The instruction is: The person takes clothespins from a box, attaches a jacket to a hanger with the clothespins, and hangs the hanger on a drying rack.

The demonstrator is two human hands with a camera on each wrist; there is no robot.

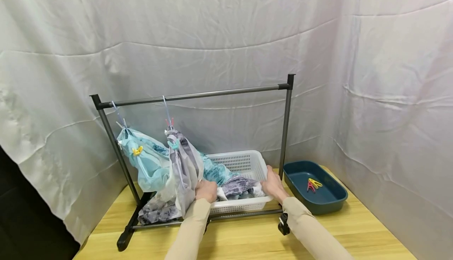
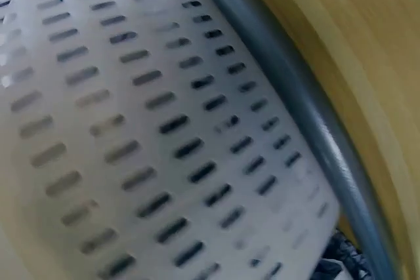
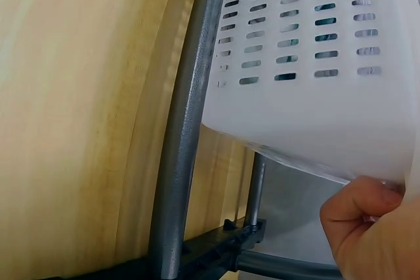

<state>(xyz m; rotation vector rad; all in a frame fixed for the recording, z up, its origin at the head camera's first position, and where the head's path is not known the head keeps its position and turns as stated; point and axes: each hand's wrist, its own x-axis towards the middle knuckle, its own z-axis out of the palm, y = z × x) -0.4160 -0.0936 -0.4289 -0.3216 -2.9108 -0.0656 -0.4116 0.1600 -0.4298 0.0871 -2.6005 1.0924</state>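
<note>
A white perforated basket (image 1: pixel 240 206) stands behind the lower bar of a grey metal rack (image 1: pixel 212 94). My right hand (image 1: pixel 273 183) grips its right rim; in the right wrist view, the curled fingers (image 3: pixel 357 211) hold the basket wall's edge. My left hand (image 1: pixel 206 191) holds the basket's left part, beside a hanging grey-and-white cloth (image 1: pixel 185 169); its fingertips are hidden. Crumpled teal cloth (image 1: pixel 216 169) and purple-grey cloth (image 1: pixel 240 185) lie in the basket. The left wrist view shows only the slotted basket wall (image 2: pixel 151 116) and the rack's bar.
Left on the rack hangs a teal-and-white cloth (image 1: pixel 150 165) with a yellow clip (image 1: pixel 137 150). More grey patterned cloth (image 1: pixel 159 211) lies low at left. A dark blue-green tub (image 1: pixel 332 199) with yellow and red clothespins stands at right. Pale curtains (image 1: pixel 226 24) surround the table.
</note>
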